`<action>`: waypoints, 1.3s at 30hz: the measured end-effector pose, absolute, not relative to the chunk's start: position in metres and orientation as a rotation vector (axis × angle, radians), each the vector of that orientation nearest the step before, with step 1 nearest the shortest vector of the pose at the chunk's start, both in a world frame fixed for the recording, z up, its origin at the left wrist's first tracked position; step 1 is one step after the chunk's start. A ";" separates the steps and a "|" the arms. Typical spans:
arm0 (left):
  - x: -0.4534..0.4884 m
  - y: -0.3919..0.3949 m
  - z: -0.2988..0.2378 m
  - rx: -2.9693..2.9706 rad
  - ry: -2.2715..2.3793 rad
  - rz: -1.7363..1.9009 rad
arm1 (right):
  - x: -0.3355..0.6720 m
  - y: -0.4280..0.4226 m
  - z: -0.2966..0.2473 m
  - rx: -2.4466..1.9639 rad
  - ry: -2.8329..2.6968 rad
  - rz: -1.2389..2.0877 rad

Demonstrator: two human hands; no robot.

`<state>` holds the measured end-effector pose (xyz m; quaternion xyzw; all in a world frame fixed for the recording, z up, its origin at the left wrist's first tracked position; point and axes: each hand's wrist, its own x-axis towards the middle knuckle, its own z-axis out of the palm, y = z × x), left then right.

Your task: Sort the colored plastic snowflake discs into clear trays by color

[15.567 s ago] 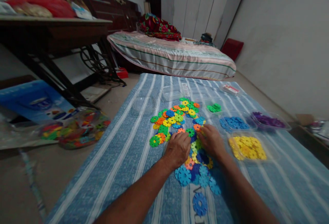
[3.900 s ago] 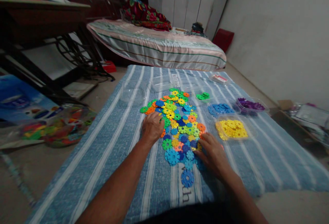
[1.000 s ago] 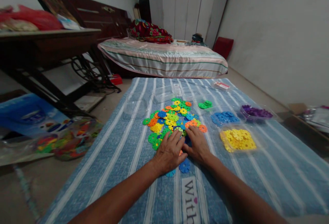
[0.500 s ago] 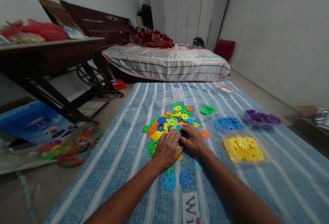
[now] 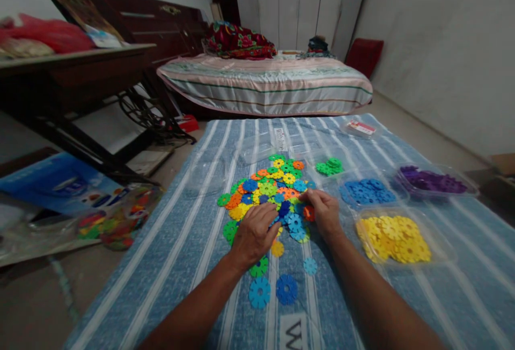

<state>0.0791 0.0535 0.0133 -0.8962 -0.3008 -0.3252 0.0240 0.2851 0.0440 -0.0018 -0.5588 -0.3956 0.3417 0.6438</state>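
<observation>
Colourful notched plastic discs [image 5: 267, 187] lie in a loose, overlapping heap on the striped cloth. My left hand [image 5: 254, 235] rests palm down on the near left side of the heap, its fingers stretched over some discs that they partly hide. On the heap's right side, my right hand [image 5: 324, 211] has its bent fingertips by the discs, thumb apart from the fingers. An orange disc [image 5: 308, 213] shows just beneath it; no grip on it can be made out. Nearer to me lie a light blue disc [image 5: 259, 292] and a darker blue disc [image 5: 286, 289].
To the right stand clear tubs of yellow discs [image 5: 393, 238], blue discs [image 5: 368, 192], purple discs [image 5: 432, 179] and green discs [image 5: 329, 166]. Clear containers [image 5: 257, 148] sit behind the heap, with a small box [image 5: 361, 127] at the far right corner. A bed [image 5: 265, 84] stands beyond.
My right hand has moved right, away from my left hand, uncovering blue discs between them. My left hand stays on the heap. The camera view has tilted down slightly.
</observation>
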 end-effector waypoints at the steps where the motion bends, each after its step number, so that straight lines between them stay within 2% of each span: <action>1: 0.078 0.054 0.013 -2.775 -0.921 -1.031 | 0.286 0.044 -0.002 -1.292 -0.921 0.749; 7: 0.075 0.055 0.008 -2.766 -0.931 -1.125 | 0.290 0.046 -0.004 -1.409 -1.013 0.592; 20: 0.066 0.056 0.014 -2.817 -1.017 -1.067 | 0.289 0.052 -0.007 -1.400 -1.041 0.629; 33: 0.067 0.059 0.029 -2.753 -1.034 -1.188 | 0.286 0.055 -0.009 -1.409 -1.037 0.618; 39: 0.074 0.060 0.046 -2.802 -1.193 -1.163 | 0.286 0.056 -0.010 -1.409 -1.052 0.596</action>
